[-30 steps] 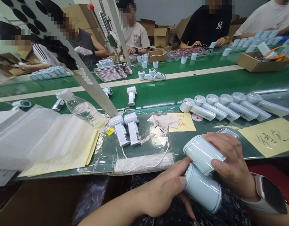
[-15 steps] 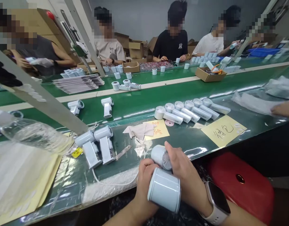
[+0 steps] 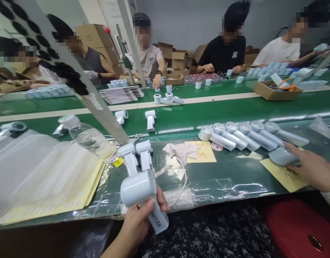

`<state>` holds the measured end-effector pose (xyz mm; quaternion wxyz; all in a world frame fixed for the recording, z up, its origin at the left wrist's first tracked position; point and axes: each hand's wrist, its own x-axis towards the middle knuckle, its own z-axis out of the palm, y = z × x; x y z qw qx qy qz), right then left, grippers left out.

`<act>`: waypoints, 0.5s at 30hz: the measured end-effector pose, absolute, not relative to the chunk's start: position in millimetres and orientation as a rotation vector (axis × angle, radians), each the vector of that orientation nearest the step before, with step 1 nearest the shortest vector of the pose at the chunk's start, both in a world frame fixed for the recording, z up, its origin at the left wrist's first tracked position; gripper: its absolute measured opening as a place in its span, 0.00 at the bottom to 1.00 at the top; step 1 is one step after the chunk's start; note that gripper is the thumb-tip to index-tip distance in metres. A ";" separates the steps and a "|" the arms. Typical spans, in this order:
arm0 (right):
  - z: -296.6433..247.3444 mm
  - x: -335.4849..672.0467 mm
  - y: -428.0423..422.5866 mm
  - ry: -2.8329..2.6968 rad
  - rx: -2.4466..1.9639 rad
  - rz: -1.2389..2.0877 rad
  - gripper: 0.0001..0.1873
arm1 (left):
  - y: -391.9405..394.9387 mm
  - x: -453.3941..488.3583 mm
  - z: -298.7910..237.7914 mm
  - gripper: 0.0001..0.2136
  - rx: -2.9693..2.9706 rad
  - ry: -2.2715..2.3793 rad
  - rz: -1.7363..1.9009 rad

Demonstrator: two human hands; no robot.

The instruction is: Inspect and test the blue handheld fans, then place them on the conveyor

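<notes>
Two hands work well apart at a green bench (image 3: 234, 175). The left hand (image 3: 136, 224), low at the near edge, is clenched round the handle of a pale blue handheld fan (image 3: 139, 188). The fan's round head is tipped up toward the camera, and lettering ending in "FAN" shows on the handle.

Out to the right, the right hand (image 3: 314, 168) grips a second fan (image 3: 281, 156) by one end over a handwritten yellow sheet (image 3: 283, 175) (the marks are too blurred to read). Just behind it, a row of fans (image 3: 242, 134) lies side by side on the bench, heads to the left.

A pair of fans (image 3: 138, 156) rests near the left hand, just beside a clear water bottle (image 3: 87, 136). Between the pair and the row, a pink cloth (image 3: 182, 150) overlaps a yellow note (image 3: 206, 154). A white cable (image 3: 182, 182) loops across clear plastic by the near edge, and stacked pale sheets (image 3: 47, 179) fill the left end.

Beyond, loose fans (image 3: 150, 120) sit on the conveyor belt (image 3: 221, 111), with co-workers (image 3: 229, 53) seated along its far side.
</notes>
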<state>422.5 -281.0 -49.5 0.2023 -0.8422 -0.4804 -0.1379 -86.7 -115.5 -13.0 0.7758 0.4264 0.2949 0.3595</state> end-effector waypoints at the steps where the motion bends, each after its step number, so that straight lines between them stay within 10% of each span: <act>1: -48.1 423.3 -277.9 -1.318 -2.424 -0.515 0.24 | -121.1 -90.1 -15.0 0.17 0.849 0.695 0.783; 6: -27.3 341.5 -209.3 -1.476 -2.244 -0.688 0.32 | -142.4 -109.2 -22.3 0.23 0.768 0.945 0.771; 15: -9.7 123.4 -59.0 -1.913 -1.527 0.155 0.20 | -113.8 -143.7 -12.6 0.20 0.867 0.798 1.045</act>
